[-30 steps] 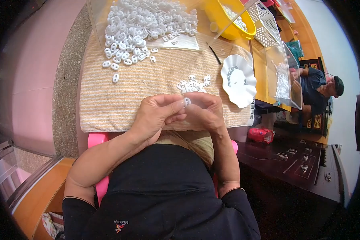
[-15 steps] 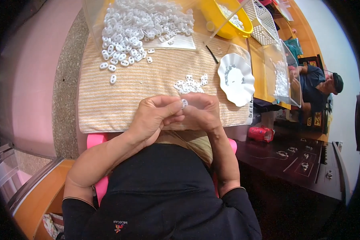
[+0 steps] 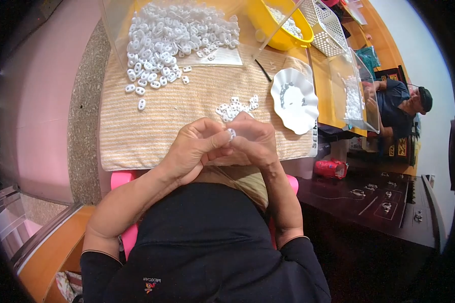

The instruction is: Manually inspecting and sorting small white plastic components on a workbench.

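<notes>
In front of my body, my left hand [image 3: 191, 150] pinches a small white two-hole plastic piece [image 3: 231, 134] between thumb and forefinger. My right hand [image 3: 258, 141] is closed too, its thumb and fingertips meeting at the same piece; whether a smaller part is between them is hidden. Just beyond my fingers lies a small pile of white two-hole pieces [image 3: 234, 108] on the striped towel [image 3: 151, 136]. To the right of that pile, a white wavy-edged dish [image 3: 311, 113] holds small greyish parts.
A clear box [image 3: 222, 58] spills a large heap of white pieces [image 3: 174, 35] onto the towel. Beyond the dish are a black stick [image 3: 263, 70], a yellow basin [image 3: 308, 34] and a white perforated basket [image 3: 328, 33]. At right, another person [image 3: 397, 103] sits by a second clear box [image 3: 364, 121].
Both hands stay together at the white piece, with slight finger movement. The whole view has shifted a little; nothing on the towel has visibly been moved.
</notes>
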A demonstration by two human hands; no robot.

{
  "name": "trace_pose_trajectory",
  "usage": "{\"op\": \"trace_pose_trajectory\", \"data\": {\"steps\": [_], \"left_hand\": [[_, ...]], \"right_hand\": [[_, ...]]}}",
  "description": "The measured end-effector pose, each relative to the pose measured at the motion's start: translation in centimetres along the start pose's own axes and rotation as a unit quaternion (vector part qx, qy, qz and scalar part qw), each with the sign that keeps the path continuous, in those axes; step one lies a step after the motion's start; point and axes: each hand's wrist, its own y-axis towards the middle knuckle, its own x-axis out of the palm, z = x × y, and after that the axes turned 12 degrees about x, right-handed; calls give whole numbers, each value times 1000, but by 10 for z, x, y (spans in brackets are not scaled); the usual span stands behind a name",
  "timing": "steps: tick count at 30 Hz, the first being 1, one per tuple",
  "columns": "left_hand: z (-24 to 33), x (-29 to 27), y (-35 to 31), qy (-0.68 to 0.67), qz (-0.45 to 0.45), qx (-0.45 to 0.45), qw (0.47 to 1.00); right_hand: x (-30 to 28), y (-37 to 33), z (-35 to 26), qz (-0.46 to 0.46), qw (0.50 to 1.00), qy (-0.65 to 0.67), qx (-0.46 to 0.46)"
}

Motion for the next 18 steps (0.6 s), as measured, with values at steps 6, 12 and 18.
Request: {"op": "trace_pose_trajectory", "data": {"steps": [6, 12, 18], "left_hand": [[1, -1, -2, -10, -22, -5, 1000], [1, 1, -5, -26, -25, 15, 999], [2, 3, -7, -37, -47, 10, 998]], "right_hand": [[1, -2, -2, -10, 1000, -25, -14], [12, -4, -10, 5, 1000, 7, -8], [15, -7, -14, 16, 996, -40, -72]]}}
